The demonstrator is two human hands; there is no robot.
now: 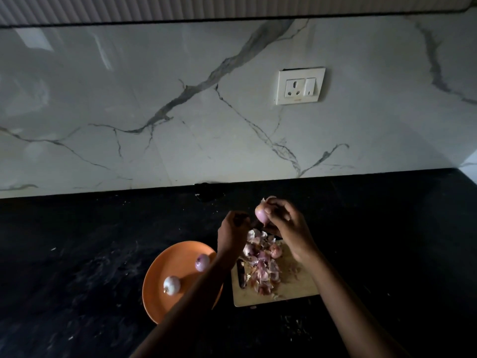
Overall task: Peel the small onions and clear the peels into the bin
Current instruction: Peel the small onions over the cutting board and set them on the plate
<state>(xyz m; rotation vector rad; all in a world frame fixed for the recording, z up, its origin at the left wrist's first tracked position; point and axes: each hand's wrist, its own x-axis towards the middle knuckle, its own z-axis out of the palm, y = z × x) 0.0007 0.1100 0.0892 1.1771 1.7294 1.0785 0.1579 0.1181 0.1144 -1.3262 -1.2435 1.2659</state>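
A small pinkish onion (260,213) is held above the wooden cutting board (296,288). My right hand (286,223) grips it from the right, fingers curled over its top where a flap of skin sticks up. My left hand (233,228) is at the onion's left with curled fingers; its fingertips are too dark to make out. A heap of pink and white peels (262,264) covers the board, with one unpeeled onion (275,250) among them. Two peeled onions (202,262) (171,285) lie on the orange plate (165,264) to the left.
A dark object, perhaps a knife handle (241,276), lies at the board's left edge. The black stone counter (90,254) spreads all round, speckled with small bits. A marble backsplash with a white power socket (300,86) rises behind.
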